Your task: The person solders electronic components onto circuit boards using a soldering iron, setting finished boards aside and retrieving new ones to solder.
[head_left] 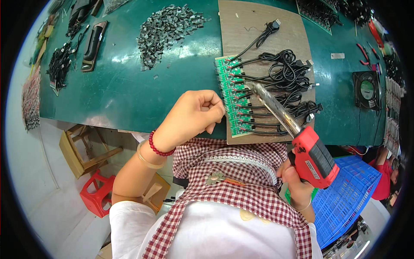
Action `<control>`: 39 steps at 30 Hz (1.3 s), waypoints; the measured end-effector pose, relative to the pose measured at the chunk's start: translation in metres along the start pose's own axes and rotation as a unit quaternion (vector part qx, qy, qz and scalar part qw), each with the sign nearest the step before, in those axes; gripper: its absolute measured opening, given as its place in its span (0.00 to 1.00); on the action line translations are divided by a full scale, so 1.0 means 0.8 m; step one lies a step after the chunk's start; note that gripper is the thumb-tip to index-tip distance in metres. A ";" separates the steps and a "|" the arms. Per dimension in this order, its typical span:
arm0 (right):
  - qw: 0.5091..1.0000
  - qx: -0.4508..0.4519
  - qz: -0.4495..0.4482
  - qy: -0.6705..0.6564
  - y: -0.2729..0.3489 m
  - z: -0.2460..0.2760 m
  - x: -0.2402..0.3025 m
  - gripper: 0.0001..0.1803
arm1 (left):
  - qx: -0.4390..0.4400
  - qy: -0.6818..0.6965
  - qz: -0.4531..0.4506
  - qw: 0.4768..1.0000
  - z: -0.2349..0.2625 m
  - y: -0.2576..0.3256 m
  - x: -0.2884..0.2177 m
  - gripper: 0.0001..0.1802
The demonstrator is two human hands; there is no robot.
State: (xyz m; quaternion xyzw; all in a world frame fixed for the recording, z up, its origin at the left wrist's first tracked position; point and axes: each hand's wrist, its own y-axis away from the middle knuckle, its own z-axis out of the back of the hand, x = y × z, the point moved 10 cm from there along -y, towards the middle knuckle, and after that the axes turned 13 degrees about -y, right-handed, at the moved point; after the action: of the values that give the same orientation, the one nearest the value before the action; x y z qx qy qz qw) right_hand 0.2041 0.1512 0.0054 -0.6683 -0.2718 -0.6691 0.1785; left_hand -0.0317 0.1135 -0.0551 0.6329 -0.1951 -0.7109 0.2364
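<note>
My right hand [297, 183] is wrapped round the grip of a red and black soldering gun [315, 160]. Its long metal barrel slants up and left, with the tip over a green circuit board panel [233, 96]. Black USB cables [282, 71] run off to the right from this panel, joined to it by short red and other wires. Just left of the panel, my left hand [196, 113] is closed with its fingers curled and thumb pressed in. What those fingers hold, if anything, is hidden.
Under the panel lies a brown board [263, 41] on the green table [116, 97]. A heap of small metal-pinned parts [166, 32] sits at the far left. On the right are a black fan [366, 90], red-handled pliers [363, 54] and a blue crate [345, 194]. A red stool [97, 194] stands below left.
</note>
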 end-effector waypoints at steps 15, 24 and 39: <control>0.996 0.034 -0.082 0.023 0.020 0.008 -0.028 0.11 | 0.032 -0.003 -0.010 0.999 0.008 -0.015 -0.006 0.06; 0.995 0.034 -0.087 -0.036 0.015 0.005 -0.038 0.14 | 0.064 0.004 -0.016 0.998 0.005 -0.019 -0.010 0.06; 0.991 0.023 -0.128 0.010 0.015 0.005 -0.039 0.09 | 0.056 0.015 -0.029 0.998 0.005 -0.024 -0.008 0.06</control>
State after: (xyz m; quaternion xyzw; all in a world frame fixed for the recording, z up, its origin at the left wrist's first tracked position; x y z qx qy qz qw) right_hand 0.2160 0.1406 -0.0243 -0.6171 -0.3690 -0.6863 0.1093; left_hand -0.0370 0.1324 -0.0607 0.6610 -0.2130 -0.6959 0.1830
